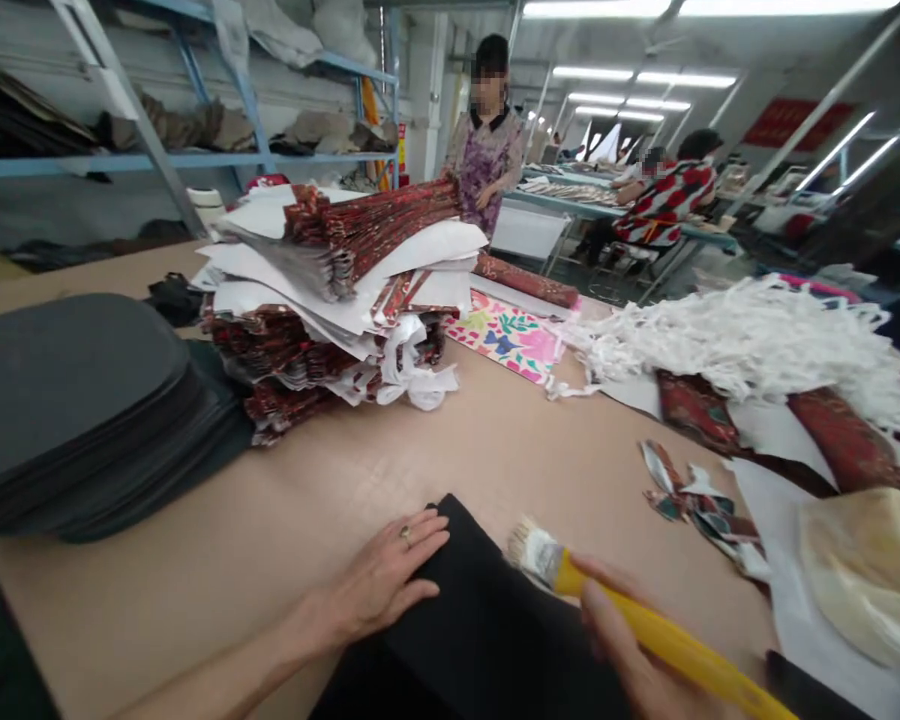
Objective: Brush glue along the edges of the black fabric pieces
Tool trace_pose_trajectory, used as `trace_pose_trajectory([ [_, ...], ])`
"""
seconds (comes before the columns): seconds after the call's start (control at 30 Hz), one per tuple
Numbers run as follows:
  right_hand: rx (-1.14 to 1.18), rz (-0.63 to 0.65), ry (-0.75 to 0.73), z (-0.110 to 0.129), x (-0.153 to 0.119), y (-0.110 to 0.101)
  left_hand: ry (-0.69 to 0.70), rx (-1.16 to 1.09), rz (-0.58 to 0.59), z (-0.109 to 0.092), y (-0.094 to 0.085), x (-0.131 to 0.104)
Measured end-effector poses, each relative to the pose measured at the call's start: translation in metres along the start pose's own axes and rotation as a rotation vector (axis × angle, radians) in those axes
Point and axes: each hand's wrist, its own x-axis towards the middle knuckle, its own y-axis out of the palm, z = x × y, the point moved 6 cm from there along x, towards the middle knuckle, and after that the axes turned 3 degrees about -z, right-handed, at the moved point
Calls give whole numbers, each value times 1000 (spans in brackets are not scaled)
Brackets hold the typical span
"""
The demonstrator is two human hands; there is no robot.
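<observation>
Black sheet material (487, 620) lies on the brown tabletop (345, 465) at the front edge of the view. My left hand (390, 575), with a ring on one finger, rests flat on the sheet's upper left edge, fingers stretched out. Wrapped round the yellow handle of a brush (664, 640) is my right hand (619, 630). The brush's pale bristles point left, close to the sheet's right edge; whether they touch it I cannot tell.
Dark rounded panels (75, 380) are stacked at left. Red patterned pieces and white sheets (427, 250) form a pile behind. White strips (750, 335), fabric scraps (705, 505) and a pale yellow bowl-like object (870, 570) lie at right. A person (487, 140) stands beyond the table.
</observation>
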Motion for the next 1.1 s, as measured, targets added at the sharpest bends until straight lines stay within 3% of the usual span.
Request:
trace_pose_trajectory([
  [0.2, -17, 209, -177, -9, 25, 88, -99, -103, -142, 11, 6, -9],
  [0.3, -38, 323, -274, -9, 28, 109, -106, -124, -163, 12, 6, -10],
  [0.37, -115, 343, -316, -12, 27, 99, -97, -130, -167, 13, 5, -10],
  [0.57, -346, 233, -295, -20, 14, 21, -39, -119, -178, 19, 1, -6],
  [0.67, -308, 176, -303, -14, 15, 22, 3, -85, -186, 18, -1, -3],
  [0.8, -257, 226, -275, -18, 17, 30, 16, -35, -172, 16, -4, -1],
  [0.87, -279, 199, -214, -27, 13, 9, 22, -15, -158, 15, -5, 1],
  [1.0, -309, 4, -25, -43, 8, -59, 28, 31, -177, 10, -11, 9],
  [1.1, -326, 7, 31, -44, 14, -71, 73, 43, -163, -2, -8, 19],
])
